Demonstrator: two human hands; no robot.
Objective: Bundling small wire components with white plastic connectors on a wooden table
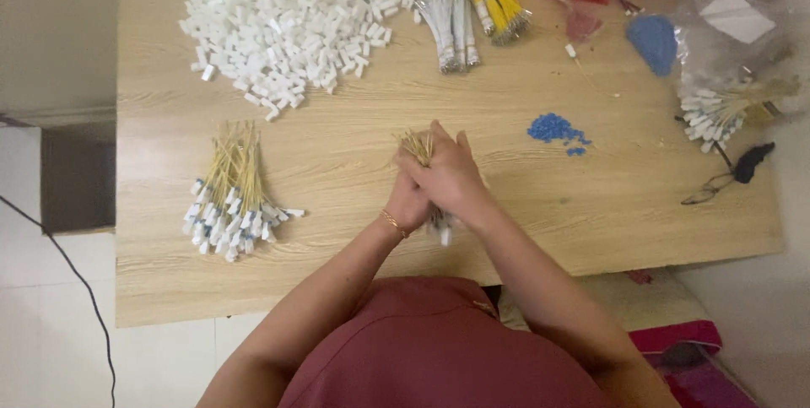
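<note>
Head view shows the left hand (411, 201) and right hand (451, 176) both squeezing a light, bendy bundle of sticks (419, 149) around its middle near the desk's (337, 281) front edge.

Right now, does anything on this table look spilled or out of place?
Mostly orderly. A small patch of blue beads lies scattered loose on the wooden table, apart from the bigger blue heap. A few white caps have strayed from their pile. Both hands grip one bundle of yellow wires.

head view | worn high, faces straight down | near, over wooden table (354, 155) | single view
</note>
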